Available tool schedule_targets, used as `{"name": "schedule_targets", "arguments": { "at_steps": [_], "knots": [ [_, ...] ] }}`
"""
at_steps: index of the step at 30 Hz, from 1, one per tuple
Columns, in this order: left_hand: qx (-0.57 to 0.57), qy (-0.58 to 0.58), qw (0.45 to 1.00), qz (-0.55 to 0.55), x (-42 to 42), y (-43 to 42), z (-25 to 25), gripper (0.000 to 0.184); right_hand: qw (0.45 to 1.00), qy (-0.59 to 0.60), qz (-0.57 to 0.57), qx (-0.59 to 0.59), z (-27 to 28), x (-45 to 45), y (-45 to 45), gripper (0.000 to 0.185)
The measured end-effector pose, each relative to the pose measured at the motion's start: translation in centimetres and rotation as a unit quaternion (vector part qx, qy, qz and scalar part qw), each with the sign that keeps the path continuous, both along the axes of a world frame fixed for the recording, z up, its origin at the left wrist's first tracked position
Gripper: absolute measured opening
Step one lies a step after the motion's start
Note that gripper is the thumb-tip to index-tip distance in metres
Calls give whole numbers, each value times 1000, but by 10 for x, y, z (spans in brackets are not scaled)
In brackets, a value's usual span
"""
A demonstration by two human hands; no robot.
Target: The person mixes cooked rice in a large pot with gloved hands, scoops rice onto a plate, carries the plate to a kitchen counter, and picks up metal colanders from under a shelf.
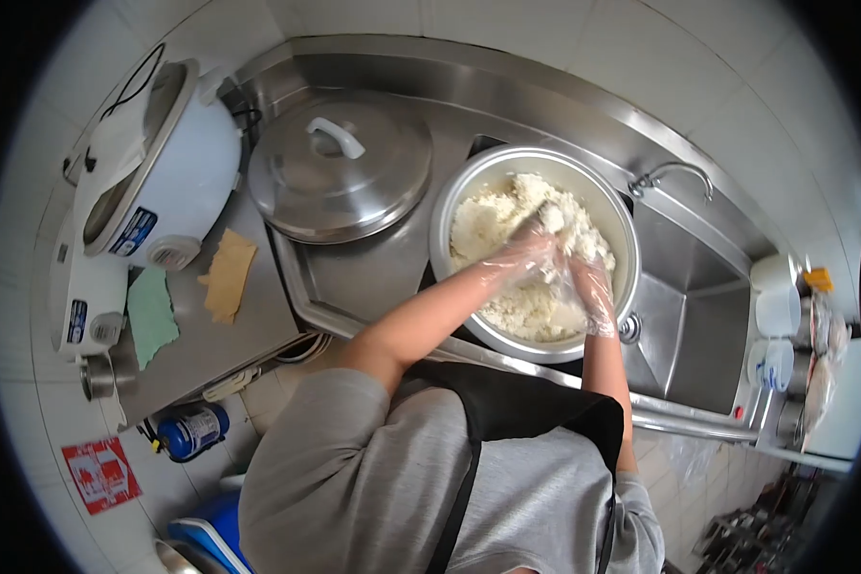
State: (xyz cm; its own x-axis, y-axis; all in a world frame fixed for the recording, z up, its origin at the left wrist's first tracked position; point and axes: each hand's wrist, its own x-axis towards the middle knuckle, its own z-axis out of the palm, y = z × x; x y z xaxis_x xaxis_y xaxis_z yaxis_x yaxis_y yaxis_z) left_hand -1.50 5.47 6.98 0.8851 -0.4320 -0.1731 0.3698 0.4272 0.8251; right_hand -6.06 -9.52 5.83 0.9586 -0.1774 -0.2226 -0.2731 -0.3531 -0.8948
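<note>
At far left, a large white rounded rice cooker [206,158] and below it a smaller white one [100,292], both without view of contents. Next, on the grey steel counter [349,287], a wide round steel lid [306,187] with pale curved handle; cannot tell what is under it. To the right, a big round silver-coloured metal pot [606,191], containing a white crumbly heap [483,225], roughly round, without clear long axis. Inside this heap, with white stuff directly under and around the fingers, left hand [542,251] and right hand [588,287], both gloved in clear plastic and about equally near. Fingers partly covered; cannot tell whether spread, pressed together or pinching. Just beside the pot, a rectangular steel sink [713,330]; at far right, white plastic tubs [777,311], contents not readable.
</note>
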Motion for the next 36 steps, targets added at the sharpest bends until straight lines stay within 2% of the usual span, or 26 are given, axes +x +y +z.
{"name": "schedule_targets", "arguments": {
  "at_steps": [1, 2, 3, 5, 7, 8, 9, 10, 11, 12, 14, 16, 18, 19, 21, 22, 23, 24, 25, 28, 29, 30, 31, 33, 35, 36],
  "knots": [
    [98, -57, 993, 14, 1, 0, 16, 34, 998, -2, -15, -64, 6, 1, 4, 50],
    [45, -102, 992, 63, 0, -6, 21, 32, 991, -3, -29, -130, 13, 0, 6, 52],
    [-183, 41, 982, -7, 9, -5, 11, 32, 990, -14, -31, -139, 21, -3, 7, 54],
    [-262, 18, 963, -52, 19, -1, -11, 31, 987, -37, -31, -154, 36, -6, 12, 59],
    [27, -130, 991, -35, 25, 3, -23, 39, 991, -6, -46, -125, 35, -5, 9, 62],
    [127, -163, 976, -70, 25, 11, -14, 39, 992, 10, -52, -111, 36, -6, 9, 63],
    [225, -194, 949, -103, 25, 19, -5, 42, 994, -41, -46, -88, 39, -10, 10, 64],
    [320, -224, 911, -134, 27, 24, 3, 46, 993, 14, -41, -108, 50, -11, 11, 63],
    [360, -267, 888, -102, 50, 22, -53, 54, 989, 69, -36, -128, 65, -11, 12, 62],
    [384, -291, 867, -125, 53, 27, -52, 55, 981, 124, -30, -146, 72, -10, 12, 61],
    [431, -339, 819, -171, 56, 45, -34, 56, 984, 90, -29, -149, 58, -9, 5, 60],
    [515, -213, 818, -143, 62, 51, -28, 54, 983, 62, -32, -171, 43, -9, 1, 59],
    [593, -42, 797, -105, 82, 56, -53, 51, 975, 40, -41, -213, 33, -15, 0, 59],
    [597, -36, 795, -100, 84, 61, -66, 54, 959, 106, 52, -258, 35, -14, -3, 63],
    [604, -26, 791, -89, 82, 70, -97, 59, 941, 117, 136, -287, 18, -23, -3, 67],
    [613, -69, 786, -37, 84, 72, -121, 63, 930, 121, 175, -301, 12, -25, -1, 70],
    [618, -112, 778, 14, 85, 72, -149, 68, 881, 144, 244, -378, 18, -23, 11, 78],
    [638, -117, 760, 42, 80, 68, -146, 76, 821, 167, 310, -449, 24, -21, 29, 88],
    [657, -120, 741, 70, 75, 64, -142, 84, 819, 199, 294, -452, 21, -20, 39, 89],
    [363, -76, 929, 20, 81, 71, -134, 89, 803, 304, 241, -453, 8, -28, 59, 99],
    [469, -55, 882, 7, 85, 72, -123, 80, 807, 295, 228, -458, 10, -26, 64, 79],
    [452, -40, 891, 4, 100, 76, -172, 71, 807, 284, 228, -465, 2, -20, 61, 75],
    [454, -50, 889, -37, 107, 78, -192, 63, 809, 273, 227, -469, -14, -13, 58, 71],
    [470, -92, 865, -150, 106, 86, -185, 48, 806, 235, 227, -493, -24, -7, 56, 63],
    [429, -10, 880, -203, 88, 82, -128, 42, 790, 217, 240, -520, -41, 8, 53, 63],
    [371, 101, 905, -182, 75, 74, -94, 43, 782, 208, 249, -532, -50, 16, 51, 63]
  ]
}}
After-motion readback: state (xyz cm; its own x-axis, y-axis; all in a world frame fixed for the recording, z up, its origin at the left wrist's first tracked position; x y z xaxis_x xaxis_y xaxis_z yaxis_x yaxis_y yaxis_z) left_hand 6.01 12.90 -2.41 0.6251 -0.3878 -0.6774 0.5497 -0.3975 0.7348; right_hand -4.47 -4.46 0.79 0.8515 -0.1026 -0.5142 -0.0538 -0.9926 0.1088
